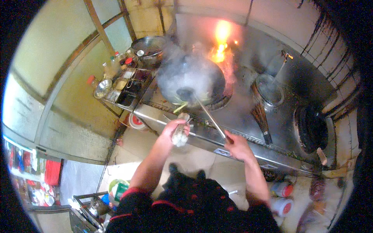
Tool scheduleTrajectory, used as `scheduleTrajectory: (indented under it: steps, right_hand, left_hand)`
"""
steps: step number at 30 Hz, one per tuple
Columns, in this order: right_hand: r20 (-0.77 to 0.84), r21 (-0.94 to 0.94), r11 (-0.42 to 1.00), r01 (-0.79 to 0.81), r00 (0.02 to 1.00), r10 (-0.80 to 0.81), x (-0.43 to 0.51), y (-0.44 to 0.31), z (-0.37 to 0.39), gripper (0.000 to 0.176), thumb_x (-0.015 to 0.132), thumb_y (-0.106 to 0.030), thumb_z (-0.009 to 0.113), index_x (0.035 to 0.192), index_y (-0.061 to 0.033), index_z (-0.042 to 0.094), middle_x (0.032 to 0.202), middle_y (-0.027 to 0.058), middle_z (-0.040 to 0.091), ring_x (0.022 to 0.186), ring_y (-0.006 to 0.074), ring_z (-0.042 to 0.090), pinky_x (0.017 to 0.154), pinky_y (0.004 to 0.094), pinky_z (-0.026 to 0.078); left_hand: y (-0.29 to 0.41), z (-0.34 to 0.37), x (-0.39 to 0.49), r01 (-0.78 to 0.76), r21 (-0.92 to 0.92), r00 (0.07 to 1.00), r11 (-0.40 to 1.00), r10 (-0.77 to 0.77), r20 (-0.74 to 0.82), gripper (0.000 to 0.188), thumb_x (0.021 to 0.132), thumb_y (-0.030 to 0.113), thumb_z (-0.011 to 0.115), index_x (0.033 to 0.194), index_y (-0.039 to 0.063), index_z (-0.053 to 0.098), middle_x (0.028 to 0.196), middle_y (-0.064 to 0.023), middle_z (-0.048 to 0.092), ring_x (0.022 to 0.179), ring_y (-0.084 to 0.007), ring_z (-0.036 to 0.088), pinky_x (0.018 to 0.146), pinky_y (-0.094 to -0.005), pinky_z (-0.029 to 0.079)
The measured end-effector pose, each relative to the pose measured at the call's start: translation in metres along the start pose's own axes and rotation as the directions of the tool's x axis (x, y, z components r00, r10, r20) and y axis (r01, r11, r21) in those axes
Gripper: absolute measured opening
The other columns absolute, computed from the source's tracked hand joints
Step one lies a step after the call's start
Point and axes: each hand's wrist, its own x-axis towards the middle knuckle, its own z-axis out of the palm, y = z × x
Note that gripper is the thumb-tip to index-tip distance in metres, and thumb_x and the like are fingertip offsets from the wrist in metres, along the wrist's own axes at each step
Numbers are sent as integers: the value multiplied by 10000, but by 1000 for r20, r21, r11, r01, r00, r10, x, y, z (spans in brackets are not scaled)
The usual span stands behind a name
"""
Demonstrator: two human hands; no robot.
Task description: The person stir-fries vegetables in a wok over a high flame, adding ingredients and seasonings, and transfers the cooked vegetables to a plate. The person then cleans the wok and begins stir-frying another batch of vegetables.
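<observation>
A large wok [214, 74] sits tilted over a burner, and smoke hides much of its inside. Pale green strips of food [180, 107] show at its near edge. My left hand [172, 128] is closed around a bunched greyish cloth [180, 137] at the wok's near side; whether a handle is inside the cloth cannot be seen. In my right hand [237, 145] is the handle of a long metal ladle [209, 116], its dark bowl down in the wok among the food. Tall orange flames [223, 43] rise behind the wok's far right rim.
Left of the stove stand seasoning containers [126, 99], several bottles [115, 61] and a metal bowl [103, 87]. Another wok [150, 45] is behind them. To the right are a steaming pot [271, 90], a bamboo brush [260, 119] and a dark wok [310, 129]. The steel counter edge [157, 116] runs before me.
</observation>
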Motion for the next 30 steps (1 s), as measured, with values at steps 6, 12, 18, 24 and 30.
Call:
scheduleTrajectory:
  steps: [6,12,18,24,30]
  right_hand:
    - [-275,-302,950,78,947,-165,-30,-4,-10,493,752,-86,574,1240,-96,499,875,171,620,744,272,594,710,327,461]
    - [-234,-626,779,17,950,-209,-107,7,-44,546,697,-46,563,1211,-227,544,905,175,601,801,346,589,746,406,474]
    - [-292,-286,951,120,934,-205,9,31,36,528,720,-118,596,1240,-168,515,975,199,615,859,318,605,808,384,468]
    - [-239,377,913,155,969,-66,57,-12,77,541,777,-99,585,1298,-69,438,799,104,611,573,196,570,549,330,477]
    - [-29,299,953,-60,997,72,22,-38,102,541,793,-96,580,1313,-137,436,692,78,595,533,181,560,481,316,450]
  left_hand:
    - [-41,-43,-71,-69,170,988,983,90,-122,223,791,147,566,937,-3,488,743,-70,512,608,-157,502,504,-264,440]
    - [-62,-74,-105,49,187,968,981,-1,-252,221,789,191,577,895,6,519,693,-69,517,595,-171,497,514,-282,428]
    - [-63,-84,-100,-17,188,998,982,28,-58,253,801,239,563,903,9,547,715,-64,555,618,-194,534,538,-319,462]
    - [-58,-70,-109,30,73,996,997,-24,-88,275,796,199,578,932,-37,545,740,-126,581,597,-225,578,544,-329,505]
    - [-18,-43,-100,-92,187,995,978,95,-10,146,794,118,577,829,-12,519,714,-121,572,594,-216,576,543,-331,504]
